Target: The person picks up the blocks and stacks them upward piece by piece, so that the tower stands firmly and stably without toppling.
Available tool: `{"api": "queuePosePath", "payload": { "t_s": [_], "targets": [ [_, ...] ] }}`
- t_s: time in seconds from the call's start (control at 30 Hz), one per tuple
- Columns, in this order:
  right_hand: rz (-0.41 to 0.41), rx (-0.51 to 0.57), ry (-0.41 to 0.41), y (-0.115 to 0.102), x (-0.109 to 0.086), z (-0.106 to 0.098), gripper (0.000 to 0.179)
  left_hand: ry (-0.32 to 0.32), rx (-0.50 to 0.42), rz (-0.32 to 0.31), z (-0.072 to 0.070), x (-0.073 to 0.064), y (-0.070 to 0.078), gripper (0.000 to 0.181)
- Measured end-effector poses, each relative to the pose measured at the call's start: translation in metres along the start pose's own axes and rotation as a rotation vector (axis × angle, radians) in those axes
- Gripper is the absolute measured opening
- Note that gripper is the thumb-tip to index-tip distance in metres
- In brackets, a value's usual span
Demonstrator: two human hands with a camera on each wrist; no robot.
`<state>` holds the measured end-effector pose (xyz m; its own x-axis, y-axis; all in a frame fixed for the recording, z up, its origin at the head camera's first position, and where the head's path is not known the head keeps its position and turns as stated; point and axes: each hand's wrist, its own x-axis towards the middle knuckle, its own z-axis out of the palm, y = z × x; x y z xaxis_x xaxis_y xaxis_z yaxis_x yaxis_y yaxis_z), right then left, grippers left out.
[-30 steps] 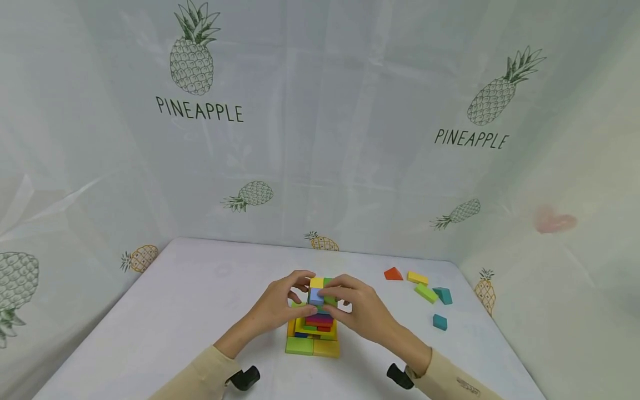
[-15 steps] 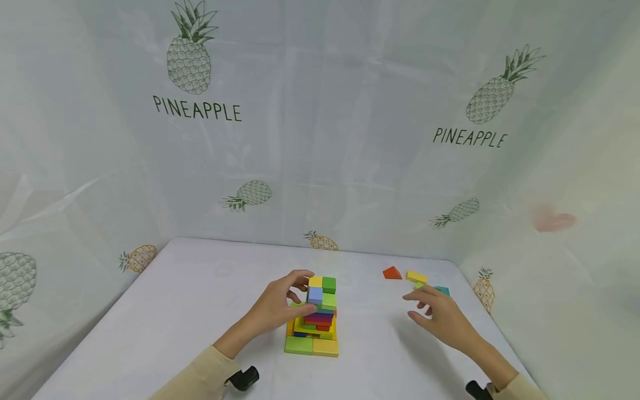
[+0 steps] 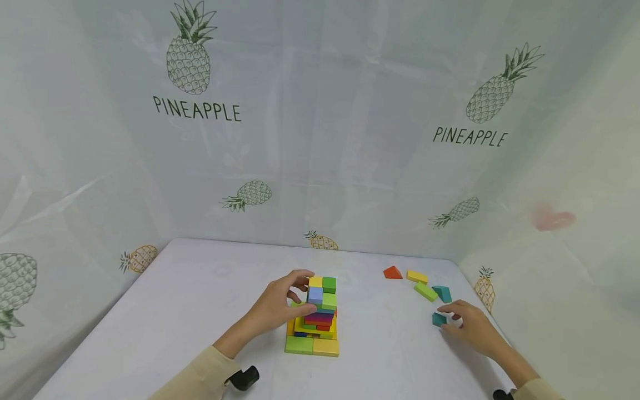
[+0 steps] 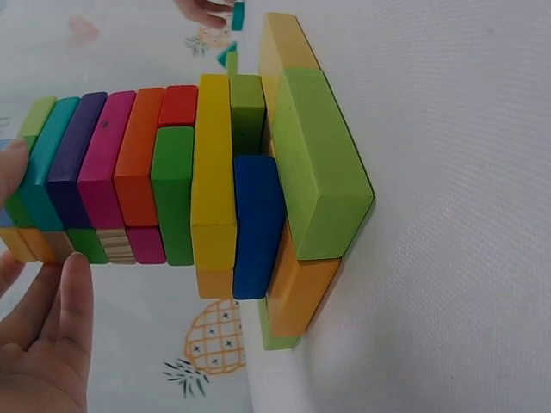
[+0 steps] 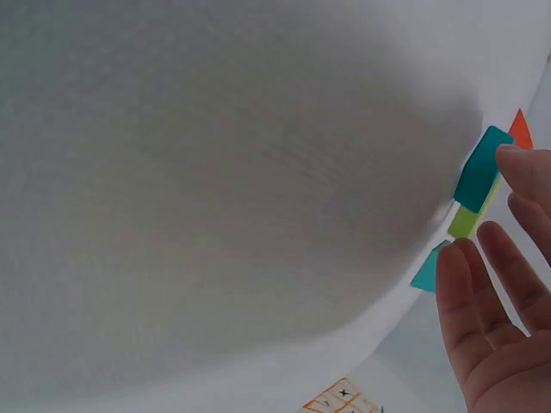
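Note:
A tower of coloured wooden blocks [image 3: 320, 321] stands upright on a base of light green and yellow-orange blocks. My left hand [image 3: 276, 301] holds its upper part from the left, thumb at the front and fingers at the side and back. In the left wrist view the tower [image 4: 176, 194] appears sideways, its layers stacked closely. Over on the right, my right hand [image 3: 472, 329] is at a small teal block [image 3: 439, 319] on the table, thumb and fingers spread about it. In the right wrist view the thumb overlaps this teal block [image 5: 482, 170]; contact is unclear.
Beyond my right hand lie a red-orange triangular block [image 3: 393, 273], a yellow block [image 3: 417, 276], a light green block [image 3: 426, 291] and a teal triangular block [image 3: 442, 294]. The white table [image 3: 210, 289] meets a pineapple-print curtain [image 3: 350, 166] at the back.
My right hand has left the top of the tower and moved right to the small teal block. My left hand has stayed on the tower.

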<state>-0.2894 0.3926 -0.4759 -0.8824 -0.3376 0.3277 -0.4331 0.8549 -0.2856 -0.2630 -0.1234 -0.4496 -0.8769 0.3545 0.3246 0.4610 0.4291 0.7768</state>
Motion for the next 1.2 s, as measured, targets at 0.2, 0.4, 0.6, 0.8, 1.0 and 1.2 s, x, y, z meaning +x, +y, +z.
{"api": "queuePosePath", "payload": {
  "t_s": [0.2,0.4,0.6,0.8,1.0,1.2],
  "targets": [
    [0.061,0.054,-0.059,0.008,0.000,0.003,0.035,-0.003,-0.008,0.000,0.000,-0.001,0.001,0.069],
    [0.124,0.075,-0.100,0.008,0.001,0.003,0.030,-0.008,-0.015,-0.001,0.000,-0.001,0.002,0.069],
    [0.126,0.079,-0.115,0.007,0.002,0.004,0.028,-0.003,-0.010,0.000,0.001,-0.001,0.002,0.070],
    [0.039,0.126,-0.097,-0.017,0.009,0.001,0.025,0.000,-0.004,0.000,0.001,-0.001,0.002,0.071],
    [-0.124,0.233,-0.040,-0.074,0.024,-0.005,0.025,0.002,0.001,-0.002,0.001,-0.001,0.002,0.072],
    [-0.277,0.360,0.027,-0.142,0.039,-0.008,0.030,0.003,0.007,0.006,0.000,-0.001,0.003,0.070]
  ]
}}
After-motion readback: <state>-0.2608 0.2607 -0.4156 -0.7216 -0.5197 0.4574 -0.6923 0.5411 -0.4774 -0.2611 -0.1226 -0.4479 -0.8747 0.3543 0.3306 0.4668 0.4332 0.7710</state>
